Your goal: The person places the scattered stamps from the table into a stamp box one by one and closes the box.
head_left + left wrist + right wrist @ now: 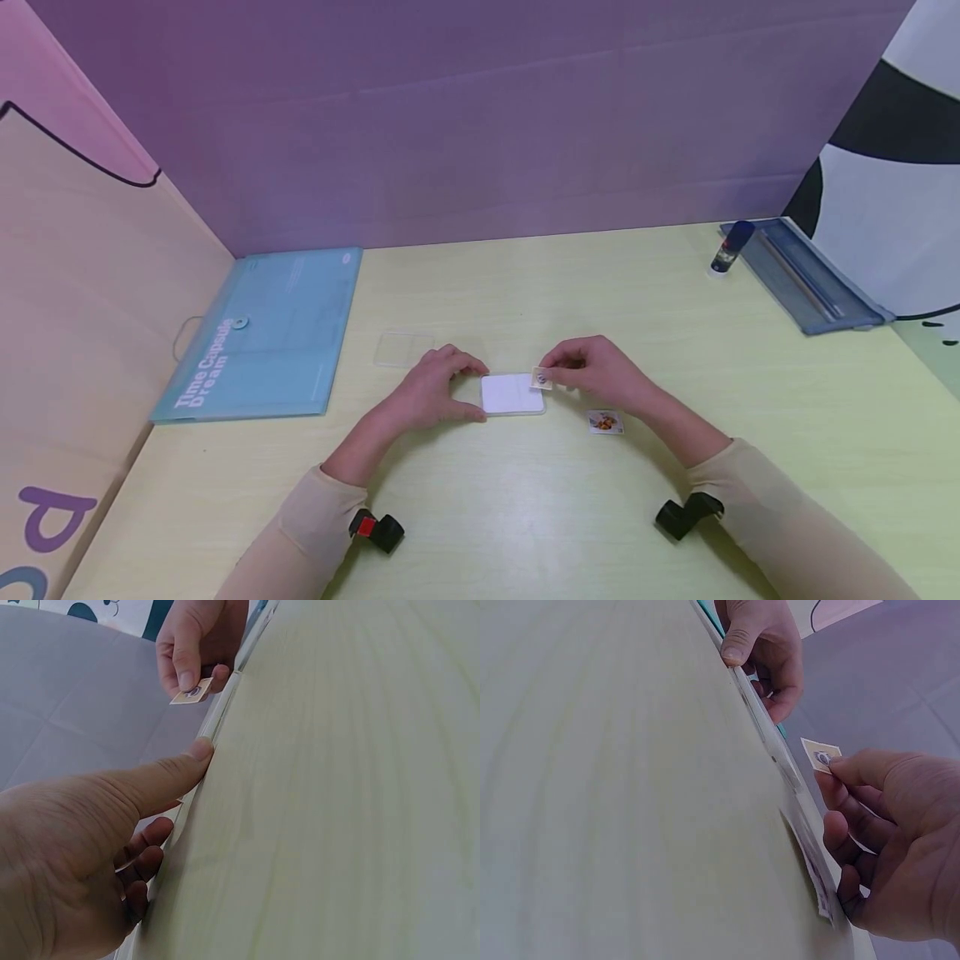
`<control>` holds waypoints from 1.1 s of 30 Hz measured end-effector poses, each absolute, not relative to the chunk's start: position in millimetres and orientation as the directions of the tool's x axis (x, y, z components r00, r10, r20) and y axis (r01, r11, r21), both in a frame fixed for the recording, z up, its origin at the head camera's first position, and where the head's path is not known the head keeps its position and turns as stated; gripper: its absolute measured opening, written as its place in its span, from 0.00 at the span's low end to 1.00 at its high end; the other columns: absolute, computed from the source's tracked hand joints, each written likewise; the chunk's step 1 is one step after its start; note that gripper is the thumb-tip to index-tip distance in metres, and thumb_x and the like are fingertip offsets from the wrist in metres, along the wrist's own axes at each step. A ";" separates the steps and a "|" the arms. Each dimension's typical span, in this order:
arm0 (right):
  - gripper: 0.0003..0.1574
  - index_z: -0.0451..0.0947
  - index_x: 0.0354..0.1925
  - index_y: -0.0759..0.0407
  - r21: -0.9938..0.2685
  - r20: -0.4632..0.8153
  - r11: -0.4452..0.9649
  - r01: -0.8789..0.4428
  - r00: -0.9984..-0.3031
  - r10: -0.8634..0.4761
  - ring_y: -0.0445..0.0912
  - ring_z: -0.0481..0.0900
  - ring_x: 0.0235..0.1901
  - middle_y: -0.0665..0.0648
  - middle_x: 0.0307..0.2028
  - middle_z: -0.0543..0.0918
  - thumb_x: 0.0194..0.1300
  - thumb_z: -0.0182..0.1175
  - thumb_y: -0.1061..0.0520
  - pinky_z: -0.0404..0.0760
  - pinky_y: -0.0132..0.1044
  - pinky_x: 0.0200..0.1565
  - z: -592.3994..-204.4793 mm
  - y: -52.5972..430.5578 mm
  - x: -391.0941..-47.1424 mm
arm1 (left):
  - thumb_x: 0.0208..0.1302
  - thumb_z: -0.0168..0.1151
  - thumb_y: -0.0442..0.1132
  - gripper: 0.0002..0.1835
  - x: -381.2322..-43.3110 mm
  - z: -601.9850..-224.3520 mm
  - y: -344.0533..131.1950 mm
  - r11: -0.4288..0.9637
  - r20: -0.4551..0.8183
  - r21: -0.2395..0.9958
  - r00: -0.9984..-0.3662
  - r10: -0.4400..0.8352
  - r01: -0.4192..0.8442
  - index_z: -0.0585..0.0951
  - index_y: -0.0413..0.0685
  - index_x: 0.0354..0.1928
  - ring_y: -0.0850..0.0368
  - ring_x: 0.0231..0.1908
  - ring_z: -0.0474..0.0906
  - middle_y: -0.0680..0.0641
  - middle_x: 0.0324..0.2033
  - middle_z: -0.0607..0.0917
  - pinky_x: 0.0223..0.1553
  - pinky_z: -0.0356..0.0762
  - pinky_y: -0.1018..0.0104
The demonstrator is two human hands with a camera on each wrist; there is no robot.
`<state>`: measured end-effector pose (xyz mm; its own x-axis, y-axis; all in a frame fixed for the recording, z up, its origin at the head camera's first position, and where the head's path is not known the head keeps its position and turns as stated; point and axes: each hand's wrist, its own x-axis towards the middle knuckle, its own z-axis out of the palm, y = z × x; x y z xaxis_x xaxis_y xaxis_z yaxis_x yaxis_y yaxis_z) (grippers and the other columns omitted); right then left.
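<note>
A flat white rectangular case [512,395] with a clear rim lies on the table. My left hand [435,387] holds it at its left end, the thumb at the near corner and a finger at the far one. Between thumb and fingers, my right hand [600,371] pinches a small square picture sticker [821,756] by its edge. In the head view that sticker is over the case's right end; whether they touch is unclear. A second small picture piece [604,422], printed with what looks like food, lies below the right hand.
A thin transparent rectangular piece [401,350] lies behind the left hand. To the left is a blue document folder [292,333]. A glue stick [731,247] and a blue-grey pouch [813,279] are at the back right. A purple panel [480,125] rises behind the table.
</note>
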<state>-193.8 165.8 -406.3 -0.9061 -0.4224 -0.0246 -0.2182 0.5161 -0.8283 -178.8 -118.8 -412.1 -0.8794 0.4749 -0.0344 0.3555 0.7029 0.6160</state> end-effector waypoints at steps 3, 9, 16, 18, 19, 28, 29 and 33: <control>0.05 0.87 0.41 0.57 -0.829 -0.032 0.516 -0.216 -0.902 -0.430 0.49 0.76 0.33 0.52 0.35 0.86 0.67 0.68 0.59 0.76 0.35 0.35 -406.1 162.8 -194.5 | 0.48 0.83 0.47 0.31 -179.0 -411.9 -118.7 0.705 -0.041 0.618 -0.880 0.472 0.349 0.82 0.55 0.56 0.55 0.48 0.68 0.54 0.47 0.77 0.50 0.69 0.60; 0.05 0.88 0.41 0.56 -0.835 -0.034 0.504 -0.220 -0.894 -0.446 0.48 0.78 0.34 0.51 0.35 0.86 0.66 0.69 0.59 0.77 0.35 0.36 -407.1 156.5 -194.9 | 0.49 0.83 0.47 0.31 -180.1 -413.6 -119.3 0.702 -0.042 0.618 -0.878 0.477 0.352 0.82 0.55 0.56 0.55 0.49 0.68 0.54 0.47 0.77 0.50 0.69 0.60; 0.04 0.87 0.40 0.57 -0.841 -0.034 0.489 -0.231 -0.880 -0.474 0.48 0.78 0.34 0.51 0.35 0.86 0.66 0.69 0.60 0.76 0.37 0.38 -405.9 148.9 -193.9 | 0.49 0.83 0.47 0.31 -180.9 -413.8 -119.9 0.699 -0.041 0.620 -0.874 0.484 0.357 0.82 0.55 0.56 0.55 0.48 0.68 0.54 0.47 0.77 0.50 0.69 0.60; 0.04 0.87 0.39 0.57 -0.838 -0.040 0.494 -0.230 -0.877 -0.478 0.48 0.77 0.34 0.51 0.34 0.86 0.65 0.69 0.60 0.76 0.37 0.38 -406.6 147.3 -194.0 | 0.49 0.83 0.47 0.31 -181.2 -414.1 -119.9 0.698 -0.042 0.621 -0.874 0.484 0.357 0.82 0.55 0.56 0.55 0.48 0.68 0.54 0.47 0.77 0.50 0.69 0.60; 0.04 0.87 0.39 0.58 -0.835 -0.041 0.498 -0.233 -0.876 -0.480 0.47 0.77 0.34 0.51 0.34 0.86 0.65 0.69 0.59 0.76 0.37 0.38 -406.9 146.8 -194.1 | 0.50 0.83 0.47 0.30 -181.5 -414.4 -119.9 0.698 -0.042 0.620 -0.873 0.486 0.358 0.82 0.55 0.56 0.55 0.48 0.68 0.54 0.47 0.77 0.50 0.69 0.60; 0.04 0.87 0.38 0.59 -0.814 -0.050 0.529 -0.240 -0.878 -0.476 0.47 0.75 0.32 0.50 0.32 0.85 0.64 0.69 0.60 0.75 0.35 0.36 -408.1 146.2 -194.2 | 0.49 0.83 0.47 0.30 -180.9 -413.2 -119.6 0.694 -0.036 0.622 -0.871 0.489 0.364 0.82 0.54 0.56 0.55 0.48 0.69 0.54 0.47 0.77 0.50 0.69 0.59; 0.04 0.87 0.38 0.59 -0.814 -0.053 0.530 -0.237 -0.878 -0.475 0.47 0.75 0.32 0.50 0.32 0.85 0.64 0.69 0.60 0.74 0.35 0.35 -408.0 146.3 -194.2 | 0.49 0.83 0.47 0.30 -180.8 -413.0 -119.6 0.695 -0.037 0.621 -0.872 0.488 0.362 0.82 0.54 0.56 0.55 0.48 0.69 0.54 0.47 0.77 0.50 0.69 0.60; 0.04 0.87 0.39 0.59 -0.813 -0.062 0.535 -0.229 -0.880 -0.471 0.47 0.75 0.32 0.50 0.32 0.85 0.64 0.69 0.60 0.74 0.35 0.34 -407.5 146.1 -194.0 | 0.49 0.83 0.47 0.30 -180.5 -412.9 -119.3 0.702 -0.039 0.614 -0.874 0.484 0.362 0.82 0.54 0.56 0.55 0.48 0.69 0.54 0.47 0.77 0.50 0.69 0.60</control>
<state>-194.0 146.1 -407.5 -0.8797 -0.4714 -0.0624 -0.2291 0.5351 -0.8131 -180.5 -119.3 -412.9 -0.8740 0.4843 -0.0388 0.3617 0.7019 0.6136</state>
